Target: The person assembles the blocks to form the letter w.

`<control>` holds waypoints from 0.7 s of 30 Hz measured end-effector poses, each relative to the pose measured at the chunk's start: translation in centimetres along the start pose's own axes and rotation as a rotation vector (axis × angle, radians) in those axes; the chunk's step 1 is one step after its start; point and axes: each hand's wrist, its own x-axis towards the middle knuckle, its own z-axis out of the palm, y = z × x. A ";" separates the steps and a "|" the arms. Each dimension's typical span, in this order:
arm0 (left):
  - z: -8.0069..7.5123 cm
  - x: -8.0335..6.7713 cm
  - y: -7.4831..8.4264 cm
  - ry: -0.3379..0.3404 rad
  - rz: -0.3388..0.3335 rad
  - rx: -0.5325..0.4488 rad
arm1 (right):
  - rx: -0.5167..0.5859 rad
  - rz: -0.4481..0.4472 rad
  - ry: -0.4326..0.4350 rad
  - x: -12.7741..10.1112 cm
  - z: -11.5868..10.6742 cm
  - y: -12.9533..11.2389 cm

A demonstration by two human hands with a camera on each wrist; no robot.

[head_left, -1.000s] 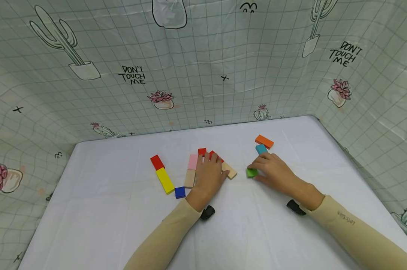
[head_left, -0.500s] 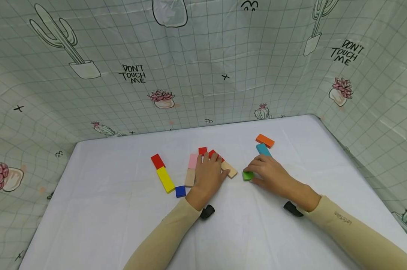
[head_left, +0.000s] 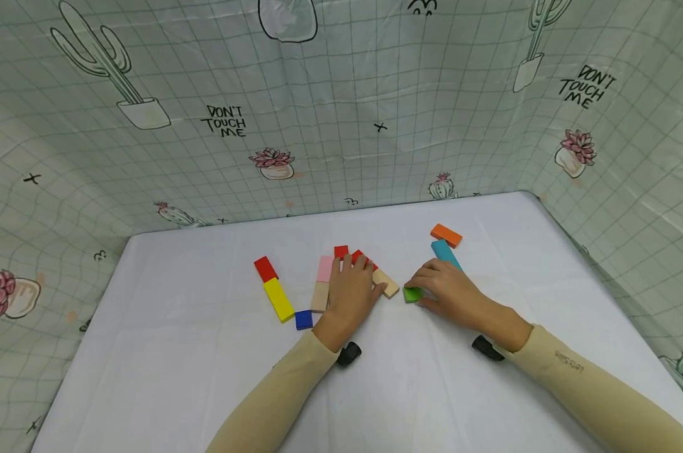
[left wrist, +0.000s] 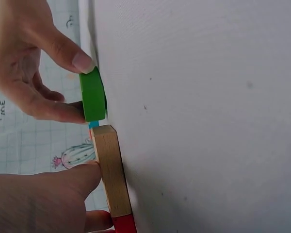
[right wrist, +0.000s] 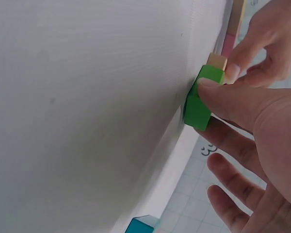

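Right hand (head_left: 455, 296) pinches green block (head_left: 412, 294) just beside tan block (head_left: 386, 283) under flat left hand (head_left: 349, 292); a hard nudge could knock the row askew.

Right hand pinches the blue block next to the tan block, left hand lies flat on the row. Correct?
Not quite: the block the right hand pinches is green, not blue. The right wrist view shows the green block between thumb and finger, beside the tan block. The small blue block lies untouched by the left wrist. The left hand does lie flat on the row.
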 end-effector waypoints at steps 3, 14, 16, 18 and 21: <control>0.0 0.0 0.0 0.003 -0.001 0.001 | 0.002 -0.010 0.007 0.1 0.1 0.0; -0.3 0.0 0.2 -0.031 -0.003 0.002 | -0.016 -0.030 0.037 0.3 0.6 0.2; -0.3 0.0 0.2 -0.032 -0.003 0.003 | -0.015 -0.030 0.035 0.4 0.6 0.1; -0.3 0.0 0.2 -0.028 -0.005 0.003 | -0.014 -0.029 0.033 0.4 0.6 0.1; -0.2 0.1 0.2 -0.026 -0.005 0.005 | -0.013 -0.025 0.025 0.4 0.5 0.1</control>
